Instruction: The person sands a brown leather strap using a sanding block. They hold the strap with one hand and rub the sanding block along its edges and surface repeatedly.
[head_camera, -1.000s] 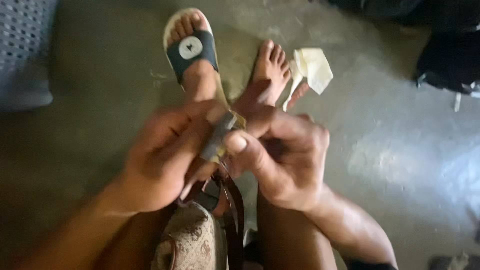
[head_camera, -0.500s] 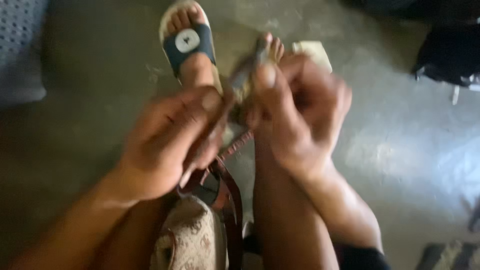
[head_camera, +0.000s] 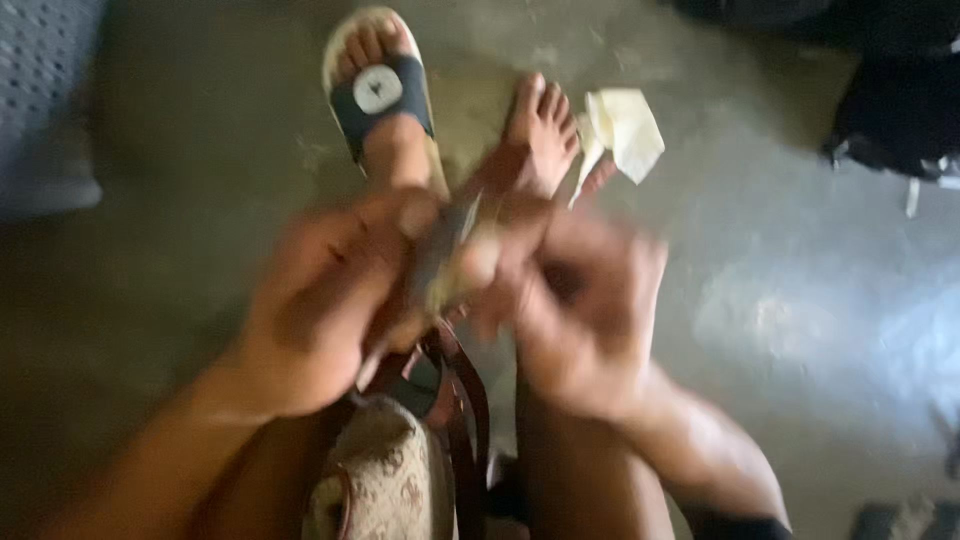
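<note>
Where fingers (head_camera: 400, 215) meet, seemingly pinched, blurred strap (head_camera: 440, 255).

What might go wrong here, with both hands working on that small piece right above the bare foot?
The small grey piece is pinched between the left hand and right hand, and both are blurred with motion, so it might slip. It could then drop onto the bare foot or the concrete floor. The brown strap hanging below may also snag the fingers.
</note>
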